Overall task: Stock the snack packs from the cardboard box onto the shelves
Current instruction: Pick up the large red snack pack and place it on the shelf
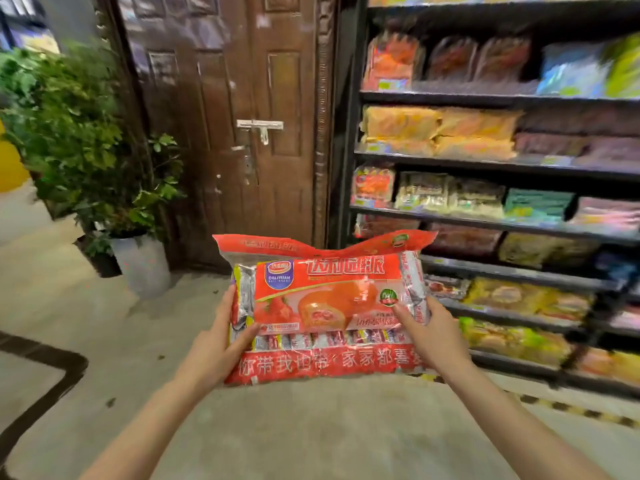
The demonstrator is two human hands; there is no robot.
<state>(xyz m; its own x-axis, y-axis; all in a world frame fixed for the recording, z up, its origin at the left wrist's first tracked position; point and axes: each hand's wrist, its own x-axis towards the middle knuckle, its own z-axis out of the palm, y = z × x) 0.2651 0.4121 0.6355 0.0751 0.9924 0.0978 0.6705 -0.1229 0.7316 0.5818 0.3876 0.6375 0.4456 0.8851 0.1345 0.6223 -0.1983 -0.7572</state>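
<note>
The left hand (211,344) and the right hand (427,336) each had a closed grip on the snack pack (327,306), one on each short side, thumbs lying on the printed front and fingers wrapped out of sight behind it. The pack hung in the air in front of the person, above the floor (294,427) and short of the shelves (485,216), which stood ahead to the right and already carried rows of packs on every level. It was held level, with its long axis running left to right across the view, its printed face turned up toward the camera and its crimped top seam pointing away, toward the wooden door (225,116). The step in hand looked like carrying the pack over to a shelf. To do it well, the two-sided hold should probably be kept until the pack's far edge was resting on a shelf board, then the pack turned so its front faced the aisle like its neighbours. A soft bag of this kind would likely sag if one side were let go early. The cardboard box was not in view.
</note>
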